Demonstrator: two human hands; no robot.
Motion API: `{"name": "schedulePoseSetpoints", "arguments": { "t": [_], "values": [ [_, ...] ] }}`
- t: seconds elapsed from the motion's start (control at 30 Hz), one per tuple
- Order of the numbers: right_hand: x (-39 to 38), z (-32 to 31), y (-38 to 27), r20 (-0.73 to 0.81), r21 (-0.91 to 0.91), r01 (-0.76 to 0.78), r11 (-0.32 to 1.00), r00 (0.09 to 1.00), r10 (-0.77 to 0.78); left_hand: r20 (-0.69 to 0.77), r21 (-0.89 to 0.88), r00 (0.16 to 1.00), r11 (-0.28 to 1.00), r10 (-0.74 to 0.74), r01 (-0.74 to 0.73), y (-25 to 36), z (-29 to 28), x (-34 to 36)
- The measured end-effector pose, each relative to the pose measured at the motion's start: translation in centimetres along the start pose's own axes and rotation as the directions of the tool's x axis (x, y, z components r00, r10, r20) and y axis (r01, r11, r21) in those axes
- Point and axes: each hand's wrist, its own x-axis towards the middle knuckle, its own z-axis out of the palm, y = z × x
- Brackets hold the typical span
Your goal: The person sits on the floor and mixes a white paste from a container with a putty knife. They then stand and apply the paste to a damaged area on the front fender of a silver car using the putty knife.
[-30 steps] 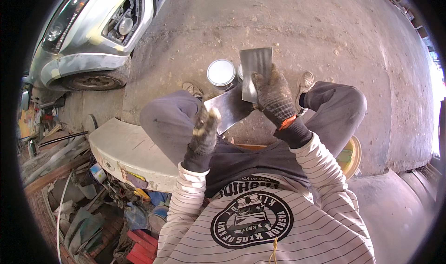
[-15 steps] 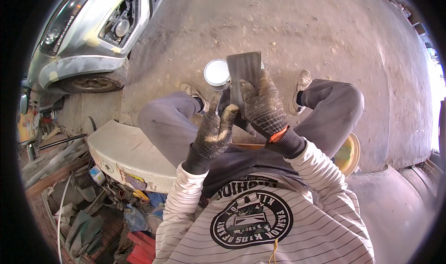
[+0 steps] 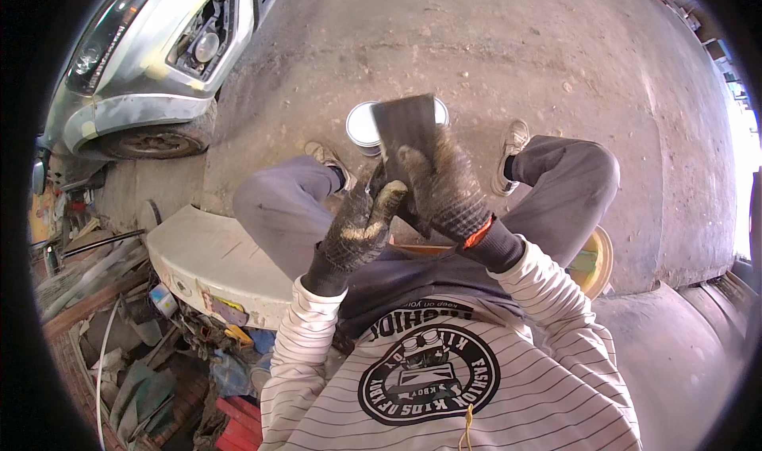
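Item: dark flat sheet (image 3: 406,125), which I log as now raised upright over the open tin (image 3: 363,124), pinched in gloved right hand (image 3: 446,189); left hand (image 3: 361,227) newly closed in beneath, apparently gripping its lower edge.

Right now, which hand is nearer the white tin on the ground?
Right. The right hand sits just below the white tin, holding a dark sheet; the left hand is lower, farther back.
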Motion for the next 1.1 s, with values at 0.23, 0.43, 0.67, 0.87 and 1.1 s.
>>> {"name": "schedulePoseSetpoints", "arguments": {
  "t": [0.23,0.43,0.67,0.87,1.1],
  "values": [
    [0.4,0.4,1.1,-0.107,-0.059,-0.119,0.991,0.988,0.112,-0.024,-0.067,0.997,0.996,-0.069,0.067,-0.3,0.7,-0.3],
    [-0.7,0.2,-0.2,0.059,-0.081,-0.05,0.995,0.997,0.055,0.114,-0.124,0.99,0.988,-0.079,0.093,-0.9,-0.4,-0.5],
    [-1.0,-0.7,-1.3,0.209,-0.06,0.156,0.986,0.968,-0.14,0.222,0.053,0.966,0.988,0.132,-0.147,-2.0,-2.7,-1.0],
    [-0.4,-1.5,-1.8,0.286,0.11,0.024,0.994,0.957,-0.055,0.237,0.016,0.963,0.99,0.13,-0.137,-1.7,-2.8,-0.6],
    [0.3,-0.2,1.3,0.126,0.163,0.097,0.982,0.985,-0.118,0.297,-0.158,0.951,0.979,-0.079,0.131,-1.2,-3.4,0.7]
  ]
}}
